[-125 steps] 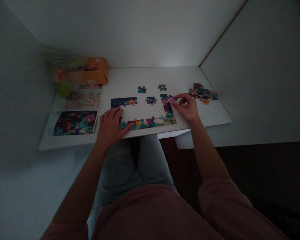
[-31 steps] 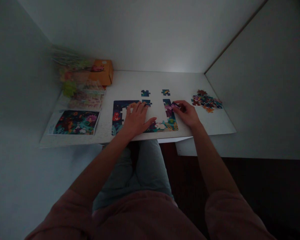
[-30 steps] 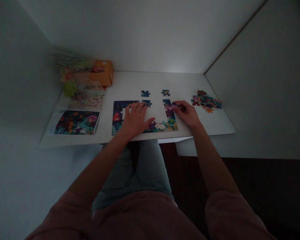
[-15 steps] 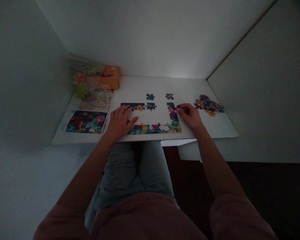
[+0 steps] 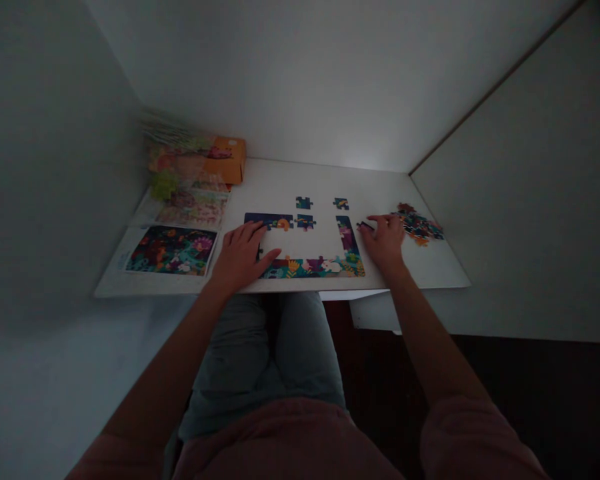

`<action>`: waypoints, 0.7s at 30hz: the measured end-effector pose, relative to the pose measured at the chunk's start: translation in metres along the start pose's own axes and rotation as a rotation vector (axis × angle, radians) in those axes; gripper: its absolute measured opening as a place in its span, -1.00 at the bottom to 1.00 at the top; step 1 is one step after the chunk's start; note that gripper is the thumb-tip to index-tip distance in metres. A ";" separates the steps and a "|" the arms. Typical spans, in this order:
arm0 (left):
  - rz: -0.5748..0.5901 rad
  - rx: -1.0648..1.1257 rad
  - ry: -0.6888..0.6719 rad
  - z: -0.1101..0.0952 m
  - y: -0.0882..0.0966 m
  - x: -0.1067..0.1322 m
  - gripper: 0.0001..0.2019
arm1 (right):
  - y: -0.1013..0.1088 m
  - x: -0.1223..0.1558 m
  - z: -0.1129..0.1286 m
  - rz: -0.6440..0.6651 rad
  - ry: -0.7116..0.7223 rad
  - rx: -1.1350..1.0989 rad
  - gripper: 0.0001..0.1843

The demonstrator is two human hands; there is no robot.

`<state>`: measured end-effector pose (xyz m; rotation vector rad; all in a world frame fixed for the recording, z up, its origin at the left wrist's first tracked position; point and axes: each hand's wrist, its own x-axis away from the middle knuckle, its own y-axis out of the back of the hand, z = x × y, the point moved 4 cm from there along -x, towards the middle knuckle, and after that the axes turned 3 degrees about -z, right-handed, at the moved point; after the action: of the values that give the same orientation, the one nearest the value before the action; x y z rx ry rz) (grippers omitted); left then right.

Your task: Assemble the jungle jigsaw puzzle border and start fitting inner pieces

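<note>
A partly assembled jigsaw puzzle frame (image 5: 330, 267) lies on the white table, its bottom edge and parts of its sides and top joined. My left hand (image 5: 240, 257) rests flat over the frame's left side, thumb stretched apart, covering part of it. Just right of the frame's right side, my right hand (image 5: 386, 241) has thumb and index finger around a dark puzzle piece (image 5: 366, 227). Above the open middle sit loose pieces: one blue piece (image 5: 304, 203), another with a yellow mark (image 5: 341, 203). Beside the top-left strip is a further joined piece (image 5: 306, 222).
A heap of loose puzzle pieces (image 5: 419, 225) lies at the right. On the left are a dark picture sheet (image 5: 173, 251), a paler sheet (image 5: 193, 208) under clear plastic, and an orange box (image 5: 236, 160). Walls border the table (image 5: 275, 177) at the back and sides.
My right hand has drawn the dark piece off the frame's right side, a little to the right. My left hand stays over the left side. The whole view has shifted slightly.
</note>
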<state>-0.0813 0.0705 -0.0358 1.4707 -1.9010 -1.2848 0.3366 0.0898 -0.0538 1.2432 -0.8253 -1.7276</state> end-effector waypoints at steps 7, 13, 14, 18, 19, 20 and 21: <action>-0.021 0.015 0.009 0.000 0.005 0.001 -0.36 | -0.019 -0.064 0.013 0.185 0.101 -0.038 -0.44; 0.048 -0.039 -0.042 -0.029 0.000 -0.010 -0.39 | -0.035 -0.102 0.011 0.335 0.118 -0.036 -0.58; 0.063 -0.052 -0.063 -0.038 -0.005 -0.015 -0.39 | -0.037 -0.105 0.010 0.346 0.119 -0.059 -0.59; 0.093 -0.090 -0.147 -0.068 -0.030 -0.038 -0.38 | -0.042 -0.113 0.002 0.370 0.134 -0.210 -0.41; 0.101 -0.104 -0.159 -0.074 -0.036 -0.043 -0.37 | -0.044 -0.115 -0.001 0.375 0.138 -0.246 -0.42; 0.109 -0.119 -0.167 -0.079 -0.041 -0.047 -0.36 | -0.046 -0.118 -0.004 0.375 0.142 -0.278 -0.47; 0.118 -0.130 -0.175 -0.083 -0.046 -0.051 -0.34 | -0.048 -0.119 -0.006 0.371 0.147 -0.309 -0.52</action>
<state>0.0252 0.0818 -0.0232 1.1976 -1.9396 -1.4928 0.3500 0.2179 -0.0487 0.9288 -0.6273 -1.3836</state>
